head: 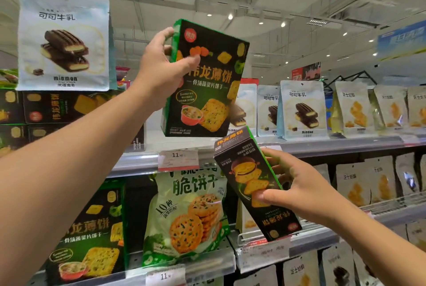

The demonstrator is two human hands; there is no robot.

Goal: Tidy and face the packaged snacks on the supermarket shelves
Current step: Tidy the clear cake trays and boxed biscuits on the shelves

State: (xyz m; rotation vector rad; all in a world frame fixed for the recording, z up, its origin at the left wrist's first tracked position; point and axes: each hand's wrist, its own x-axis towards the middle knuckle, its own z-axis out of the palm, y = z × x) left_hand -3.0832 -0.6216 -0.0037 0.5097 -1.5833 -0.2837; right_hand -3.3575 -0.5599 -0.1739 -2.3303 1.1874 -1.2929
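Head view was filled by two bare arms raised toward supermarket shelves. A dark green cracker box (207, 83) was gripped by the left hand (161, 66) along its left edge, with the thumb laid across the front face and the fingers wrapped behind. That box was held upright, tilted slightly, in front of the top shelf (322, 145), its printed front turned toward the camera. A second cracker box (253, 184) of the same dark design was held lower down by the right hand (292, 191), pinched between the thumb on the front and the fingers on the far side. This box was turned upside down and leaned to the left, in front of the gap between the top shelf and the middle shelf (311, 237). A white pouch of chocolate cakes (63, 41) was seen standing high at the upper left, on top of stacked dark boxes (66, 106). More pouches of chocolate cakes (304, 110) were lined up on the top shelf to the right, with pale pouches of yellow snacks (355, 110) beyond them. A green bag of round crackers (186, 216) was seen on the middle shelf, beside another dark box (92, 239). A price tag (178, 159) was fixed to the top shelf edge.
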